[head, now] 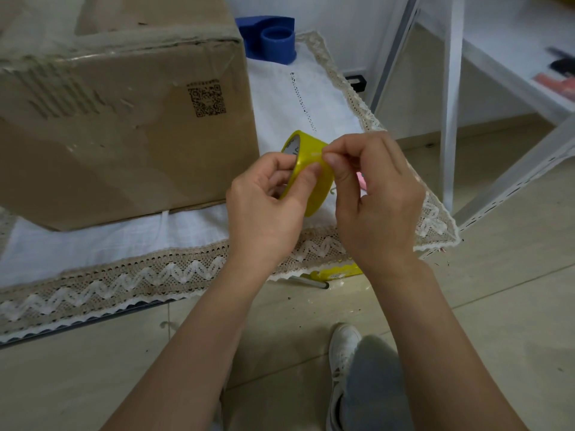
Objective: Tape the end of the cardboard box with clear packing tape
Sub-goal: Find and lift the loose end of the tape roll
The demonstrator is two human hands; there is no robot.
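Note:
A large brown cardboard box point(118, 126) with a printed QR code stands on a white lace-edged cloth at the left. To its right, above the cloth's front edge, my left hand point(264, 203) grips a yellowish roll of packing tape point(311, 169), fingers inside the core and thumb on the outer face. My right hand point(373, 197) pinches at the roll's outer surface with thumb and fingertips. Whether a free tape end is lifted cannot be told.
A blue tape dispenser point(270, 38) sits behind the box on the cloth point(93, 241). A yellow packet and a pen point(329, 275) lie on the tiled floor by the cloth's edge. A white metal shelf frame point(451, 104) stands to the right. My shoe point(342, 353) is below.

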